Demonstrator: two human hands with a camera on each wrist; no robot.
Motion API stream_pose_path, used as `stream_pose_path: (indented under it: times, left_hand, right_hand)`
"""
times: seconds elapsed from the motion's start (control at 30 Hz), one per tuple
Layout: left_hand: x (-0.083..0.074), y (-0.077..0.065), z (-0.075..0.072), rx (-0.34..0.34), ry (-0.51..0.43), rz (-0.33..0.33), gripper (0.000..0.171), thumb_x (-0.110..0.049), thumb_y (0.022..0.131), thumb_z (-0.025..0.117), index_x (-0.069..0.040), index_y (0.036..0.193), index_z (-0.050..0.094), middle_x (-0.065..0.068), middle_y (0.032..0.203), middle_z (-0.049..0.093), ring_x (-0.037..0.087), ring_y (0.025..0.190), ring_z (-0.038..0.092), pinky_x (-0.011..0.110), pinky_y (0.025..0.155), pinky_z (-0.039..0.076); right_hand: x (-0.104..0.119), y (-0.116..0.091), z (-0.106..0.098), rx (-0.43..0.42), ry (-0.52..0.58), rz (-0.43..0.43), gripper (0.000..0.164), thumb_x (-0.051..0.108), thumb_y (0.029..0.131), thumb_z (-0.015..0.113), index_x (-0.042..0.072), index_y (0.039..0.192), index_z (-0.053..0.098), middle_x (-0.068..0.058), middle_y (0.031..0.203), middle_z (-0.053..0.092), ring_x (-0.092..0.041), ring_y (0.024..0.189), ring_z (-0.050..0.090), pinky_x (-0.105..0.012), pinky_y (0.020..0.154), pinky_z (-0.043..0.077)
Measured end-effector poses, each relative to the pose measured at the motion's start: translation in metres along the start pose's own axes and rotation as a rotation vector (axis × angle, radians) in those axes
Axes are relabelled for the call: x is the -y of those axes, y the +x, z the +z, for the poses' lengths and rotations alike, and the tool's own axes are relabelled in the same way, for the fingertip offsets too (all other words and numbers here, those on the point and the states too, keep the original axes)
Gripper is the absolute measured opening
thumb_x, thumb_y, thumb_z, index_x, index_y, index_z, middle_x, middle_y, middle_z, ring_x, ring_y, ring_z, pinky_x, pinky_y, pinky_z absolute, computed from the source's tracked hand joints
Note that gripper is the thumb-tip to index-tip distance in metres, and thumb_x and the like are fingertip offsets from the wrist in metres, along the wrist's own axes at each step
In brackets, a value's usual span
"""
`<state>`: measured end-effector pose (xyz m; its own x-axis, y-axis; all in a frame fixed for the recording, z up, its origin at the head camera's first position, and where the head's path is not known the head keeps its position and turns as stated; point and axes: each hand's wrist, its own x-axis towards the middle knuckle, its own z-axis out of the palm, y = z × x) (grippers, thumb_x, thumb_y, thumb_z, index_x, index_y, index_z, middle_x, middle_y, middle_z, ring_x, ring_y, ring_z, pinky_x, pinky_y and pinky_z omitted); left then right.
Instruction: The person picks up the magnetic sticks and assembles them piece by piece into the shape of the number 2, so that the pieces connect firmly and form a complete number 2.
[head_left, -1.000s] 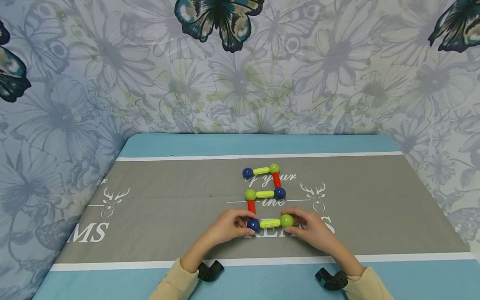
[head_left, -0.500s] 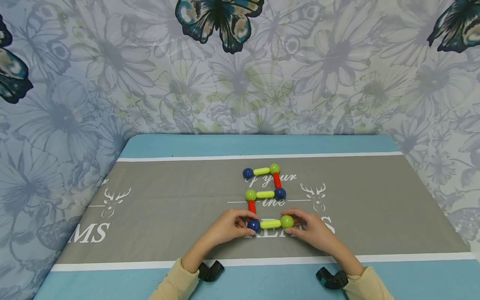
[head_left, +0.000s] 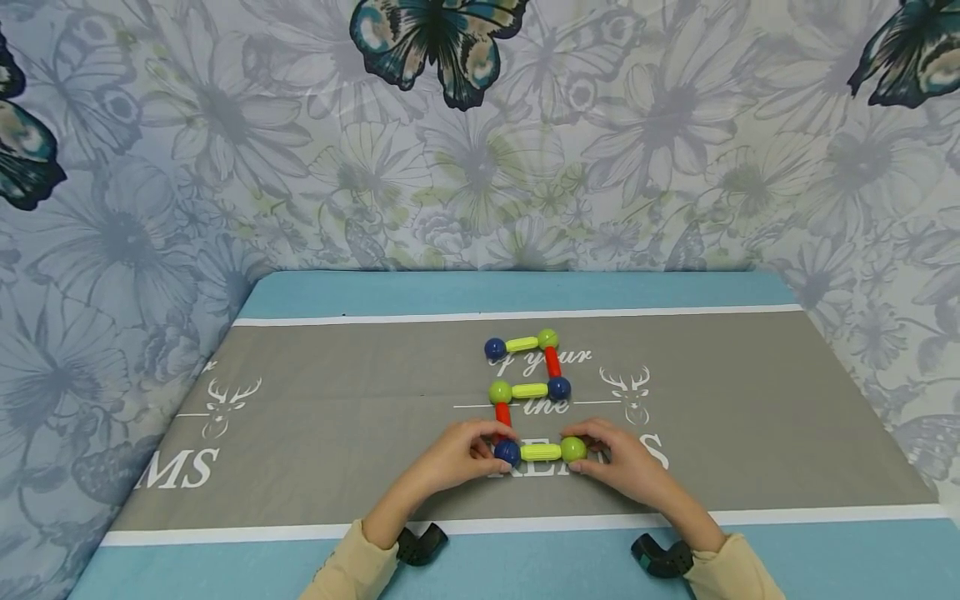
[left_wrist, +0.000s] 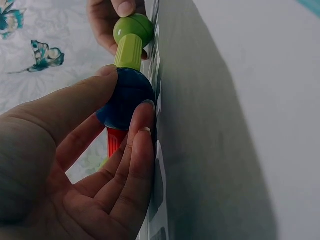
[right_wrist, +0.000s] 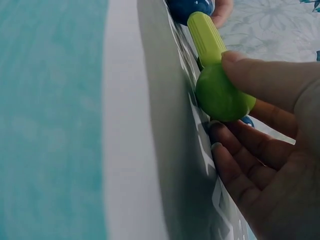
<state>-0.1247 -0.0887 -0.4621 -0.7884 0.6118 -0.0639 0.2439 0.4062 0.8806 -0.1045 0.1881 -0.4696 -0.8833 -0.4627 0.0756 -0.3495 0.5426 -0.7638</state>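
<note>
On the grey mat lies a zigzag chain of toy balls and rods. My left hand [head_left: 468,450] holds the near blue ball [left_wrist: 127,97] between thumb and fingers. With the thumb and fingers of my right hand [head_left: 618,454] I grip the near green ball [right_wrist: 222,92]. A yellow-green rod [head_left: 541,452] joins these two balls. From the blue ball a red rod [head_left: 502,412] runs back to another green ball [head_left: 500,392]. Farther back, a second yellow-green rod [head_left: 530,390], a blue ball [head_left: 558,388], a red rod [head_left: 552,362], a green ball [head_left: 548,338] and a blue ball [head_left: 495,348] continue the chain.
The grey mat [head_left: 337,358] has printed white lettering and deer heads. It is edged by white stripes and blue bands [head_left: 525,558]. Behind the table stands a flowered wall [head_left: 480,167] with butterfly pictures. A black camera mount [head_left: 422,544] sits on the left wrist.
The near green ball and its rod end have shifted slightly toward me, so the near rod lies straighter across. My right hand moves with it; my left hand stays on the blue ball.
</note>
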Motion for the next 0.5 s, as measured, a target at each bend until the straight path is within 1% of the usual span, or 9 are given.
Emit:
stream_pose_path:
  times: [0.07, 0.2, 0.33, 0.37, 0.43, 0.5]
  left_hand:
    - [0.000, 0.001, 0.000, -0.001, 0.008, -0.002, 0.038, -0.013, 0.081, 0.075, -0.010, 0.117, 0.064, -0.001, 0.100, 0.058, 0.011, 0.069, 0.055, 0.024, 0.065, 0.051]
    - [0.000, 0.001, -0.001, -0.011, 0.008, -0.013, 0.048, -0.014, 0.080, 0.076, -0.008, 0.124, 0.060, 0.001, 0.097, 0.056, 0.012, 0.069, 0.056, 0.024, 0.065, 0.052]
    - [0.001, 0.000, -0.005, -0.023, 0.015, 0.004, 0.056, -0.017, 0.082, 0.074, -0.006, 0.132, 0.052, 0.002, 0.092, 0.055, 0.012, 0.070, 0.057, 0.024, 0.065, 0.052]
    - [0.002, -0.002, -0.008, -0.042, 0.029, 0.011, 0.056, -0.018, 0.084, 0.073, -0.006, 0.133, 0.050, 0.002, 0.092, 0.055, 0.012, 0.071, 0.057, 0.024, 0.066, 0.051]
    - [0.004, -0.006, -0.019, -0.109, 0.061, 0.027, 0.054, -0.019, 0.087, 0.070, -0.004, 0.134, 0.049, 0.003, 0.089, 0.057, 0.014, 0.073, 0.057, 0.027, 0.066, 0.052]
    - [0.006, -0.012, -0.037, -0.221, 0.119, 0.036, 0.049, -0.019, 0.089, 0.067, -0.002, 0.132, 0.051, 0.006, 0.090, 0.059, 0.018, 0.078, 0.058, 0.032, 0.069, 0.052]
  right_hand:
    - [0.000, 0.001, -0.001, 0.005, 0.004, -0.007, 0.037, 0.014, 0.080, 0.076, 0.011, 0.115, 0.063, 0.002, 0.109, 0.058, -0.011, 0.089, 0.055, -0.028, 0.073, 0.050]
    - [-0.002, 0.003, -0.003, 0.015, 0.015, -0.023, 0.036, 0.015, 0.082, 0.074, 0.010, 0.115, 0.063, 0.002, 0.109, 0.058, -0.011, 0.089, 0.055, -0.028, 0.074, 0.050]
    - [-0.004, 0.001, -0.005, 0.028, 0.031, -0.034, 0.035, 0.020, 0.087, 0.069, 0.008, 0.119, 0.061, 0.000, 0.111, 0.059, -0.012, 0.090, 0.056, -0.029, 0.074, 0.049]
    - [-0.005, 0.000, -0.008, 0.025, 0.030, -0.037, 0.036, 0.020, 0.088, 0.068, 0.006, 0.120, 0.060, -0.001, 0.112, 0.060, -0.013, 0.091, 0.057, -0.030, 0.074, 0.050]
    - [-0.010, -0.003, -0.015, -0.007, 0.020, -0.056, 0.038, 0.018, 0.089, 0.066, 0.003, 0.123, 0.057, -0.006, 0.115, 0.060, -0.017, 0.093, 0.059, -0.033, 0.075, 0.051]
    - [-0.017, -0.008, -0.027, -0.060, -0.014, -0.064, 0.040, 0.014, 0.090, 0.065, -0.001, 0.126, 0.054, -0.013, 0.117, 0.059, -0.025, 0.098, 0.059, -0.040, 0.079, 0.050]
